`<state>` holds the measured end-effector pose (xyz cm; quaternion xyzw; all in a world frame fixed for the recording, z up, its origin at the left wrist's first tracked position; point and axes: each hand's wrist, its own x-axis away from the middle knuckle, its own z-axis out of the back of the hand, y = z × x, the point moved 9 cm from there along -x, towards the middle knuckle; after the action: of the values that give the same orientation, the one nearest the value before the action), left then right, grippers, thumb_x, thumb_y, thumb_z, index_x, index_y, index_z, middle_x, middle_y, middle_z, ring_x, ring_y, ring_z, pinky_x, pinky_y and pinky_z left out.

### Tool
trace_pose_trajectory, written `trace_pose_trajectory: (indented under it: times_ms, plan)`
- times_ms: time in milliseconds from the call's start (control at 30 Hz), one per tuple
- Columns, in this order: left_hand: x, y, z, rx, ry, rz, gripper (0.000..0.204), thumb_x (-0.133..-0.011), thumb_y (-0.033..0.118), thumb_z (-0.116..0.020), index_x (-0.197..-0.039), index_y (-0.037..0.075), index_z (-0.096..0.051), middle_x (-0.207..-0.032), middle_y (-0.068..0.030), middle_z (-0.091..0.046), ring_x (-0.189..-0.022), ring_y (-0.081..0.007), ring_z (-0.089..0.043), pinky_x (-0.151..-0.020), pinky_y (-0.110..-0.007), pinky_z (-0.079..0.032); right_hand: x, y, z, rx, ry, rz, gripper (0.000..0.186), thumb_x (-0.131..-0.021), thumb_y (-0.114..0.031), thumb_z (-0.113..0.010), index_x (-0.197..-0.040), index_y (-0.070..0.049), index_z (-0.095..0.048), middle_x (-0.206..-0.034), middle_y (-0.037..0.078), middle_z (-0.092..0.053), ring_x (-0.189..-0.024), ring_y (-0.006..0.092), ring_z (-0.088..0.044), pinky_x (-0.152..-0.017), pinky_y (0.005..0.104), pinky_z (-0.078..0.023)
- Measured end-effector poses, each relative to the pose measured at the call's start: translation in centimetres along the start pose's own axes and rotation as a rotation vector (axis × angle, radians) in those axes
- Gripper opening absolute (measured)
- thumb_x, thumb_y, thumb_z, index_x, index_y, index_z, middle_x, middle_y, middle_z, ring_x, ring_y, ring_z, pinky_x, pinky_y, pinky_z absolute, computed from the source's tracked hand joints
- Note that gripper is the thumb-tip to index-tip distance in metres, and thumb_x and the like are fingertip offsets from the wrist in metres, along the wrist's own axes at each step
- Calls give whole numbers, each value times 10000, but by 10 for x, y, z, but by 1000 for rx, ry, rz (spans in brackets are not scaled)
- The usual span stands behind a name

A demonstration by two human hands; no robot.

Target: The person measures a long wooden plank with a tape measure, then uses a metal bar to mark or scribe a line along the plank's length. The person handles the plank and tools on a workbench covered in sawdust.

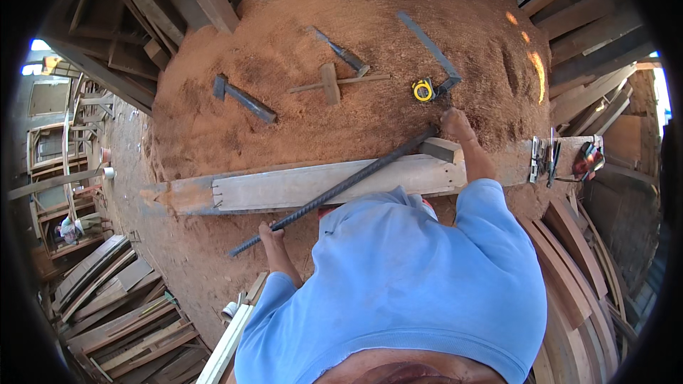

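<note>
My left hand (272, 234) is closed around the lower end of a long dark ribbed metal bar (341, 186). The bar slants up to the right across a pale wooden plank (306, 183). Close to the bar's far end, my right hand (457, 126) has its fingers curled; whatever they hold is hard to make out. A wooden block (441, 149) sits on the plank just below that hand. Beyond the hand lie a yellow and black tape measure (422, 89) and a grey metal square (430, 45).
Sawdust (284, 35) covers the ground ahead, with a hammer (245, 99), a chisel (343, 53) and a wooden marking gauge (331, 84) on it. Small tools (546, 160) lie at the plank's right. Stacked timber (142, 327) and leaning boards (569, 270) flank me.
</note>
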<state>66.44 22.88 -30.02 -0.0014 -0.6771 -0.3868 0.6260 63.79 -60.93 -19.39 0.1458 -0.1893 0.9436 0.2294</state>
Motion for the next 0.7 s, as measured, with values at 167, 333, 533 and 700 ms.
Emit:
trace_pose_trajectory:
  times_ms: [167,333,533,700]
  plan:
    - [47,8,-14,-229,28,-163,319,-966,361,-538,-955,43,-514,-1009,-117,-543,-895,-244,-544,-827,-458,-500,12,-1,14,-70,-26,-197,218,-830,-124,-578,-936,-16,-735,-1040,258,-696,-1030,399,-672,-892,473,-540]
    - [212,24,-111,-1730,429,-1090,699,-902,435,-641,-1387,-39,-477,-1368,-264,-508,-1211,-376,-546,-1009,-530,-426,19,-14,31,14,-99,-274,235,-831,-122,-579,-977,-18,-730,-1073,242,-699,-1051,398,-668,-920,466,-534]
    - [343,-203,-258,-1798,-1366,-950,652,-913,353,-645,-1433,23,-430,-1369,-289,-529,-1293,-465,-478,-1092,-483,-389,16,-8,23,37,-93,-183,240,-818,-136,-584,-958,-14,-737,-1084,249,-692,-1039,397,-674,-901,463,-538]
    - [380,-293,-284,-2220,-1427,-1144,625,-903,336,-643,-1405,32,-426,-1245,-280,-612,-1181,-436,-577,-1014,-500,-455,25,-5,47,-62,159,-114,239,-862,-189,-548,-839,-18,-713,-887,268,-683,-899,435,-671,-825,506,-530]
